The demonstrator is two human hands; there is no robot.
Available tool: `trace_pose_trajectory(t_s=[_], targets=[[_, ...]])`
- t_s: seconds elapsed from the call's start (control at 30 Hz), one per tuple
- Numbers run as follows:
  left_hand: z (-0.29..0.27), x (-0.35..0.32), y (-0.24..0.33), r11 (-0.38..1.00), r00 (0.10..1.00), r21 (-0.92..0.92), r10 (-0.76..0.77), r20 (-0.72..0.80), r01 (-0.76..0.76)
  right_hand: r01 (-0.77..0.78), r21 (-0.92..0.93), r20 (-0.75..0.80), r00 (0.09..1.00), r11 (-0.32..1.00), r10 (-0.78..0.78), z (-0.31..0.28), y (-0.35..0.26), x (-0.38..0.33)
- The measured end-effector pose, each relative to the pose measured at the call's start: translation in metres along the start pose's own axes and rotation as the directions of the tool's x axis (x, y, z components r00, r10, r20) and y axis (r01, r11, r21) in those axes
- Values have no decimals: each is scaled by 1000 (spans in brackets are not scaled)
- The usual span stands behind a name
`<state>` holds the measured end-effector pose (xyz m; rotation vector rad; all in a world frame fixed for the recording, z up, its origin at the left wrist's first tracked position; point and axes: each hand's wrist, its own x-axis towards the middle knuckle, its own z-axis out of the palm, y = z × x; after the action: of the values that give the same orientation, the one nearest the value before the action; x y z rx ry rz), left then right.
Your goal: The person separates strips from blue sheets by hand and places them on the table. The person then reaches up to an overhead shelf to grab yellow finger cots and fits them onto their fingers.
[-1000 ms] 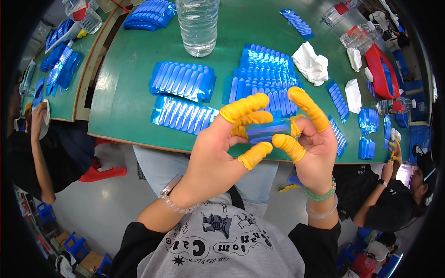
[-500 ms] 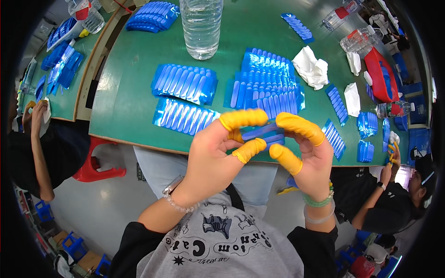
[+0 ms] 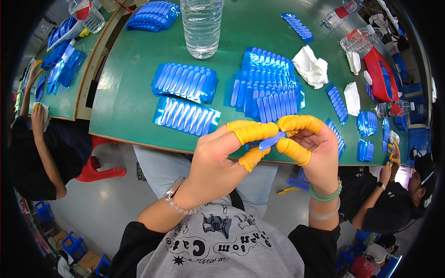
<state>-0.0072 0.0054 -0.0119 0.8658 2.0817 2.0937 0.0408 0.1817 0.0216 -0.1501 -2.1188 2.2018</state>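
My left hand (image 3: pixel 219 153) and my right hand (image 3: pixel 316 149) meet just above the table's near edge, with yellow finger cots on their thumbs and fingers. Between them is a small, narrow blue plastic piece (image 3: pixel 271 142), partly hidden by the fingers. Both hands pinch it, the left from its left side and the right from its upper right end. Beyond my hands lies a large pile of blue film sheets with rows of long rounded pieces (image 3: pixel 269 83). To its left are a smaller stack of such sheets (image 3: pixel 184 83) and a single sheet (image 3: pixel 186 116).
The green table (image 3: pixel 125 92) also bears a clear water bottle (image 3: pixel 200 28), crumpled white tissue (image 3: pixel 309 67), a red basket (image 3: pixel 378 74) and more blue sheets (image 3: pixel 164 16). Co-workers sit at both sides; a red stool (image 3: pixel 99 169) stands at left.
My hands have drawn closer together, and the blue piece has turned and is now more covered by my fingers. At left, a co-worker's hand has reached farther up their table.
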Motion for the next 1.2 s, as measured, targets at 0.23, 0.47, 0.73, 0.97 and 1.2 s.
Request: trace_pose_trajectory(t_s=[0.23,0.47,0.73,0.97,1.2], targets=[[-2,-1,3,988,990,-95,-112,85,120,-206,58,93,975,977,200,-15,-6,5],[-2,5,10,886,946,-333,-319,63,321,-316,101,136,944,943,301,-25,-14,17],[-3,7,7,972,974,-88,-212,84,219,-414,51,145,904,909,403,-26,-25,18],[-4,7,9,967,973,-124,-214,81,223,-432,-12,138,892,902,430,-23,-20,22],[-4,6,10,972,975,-103,-199,103,210,-439,22,114,894,898,434,-20,-17,22]])
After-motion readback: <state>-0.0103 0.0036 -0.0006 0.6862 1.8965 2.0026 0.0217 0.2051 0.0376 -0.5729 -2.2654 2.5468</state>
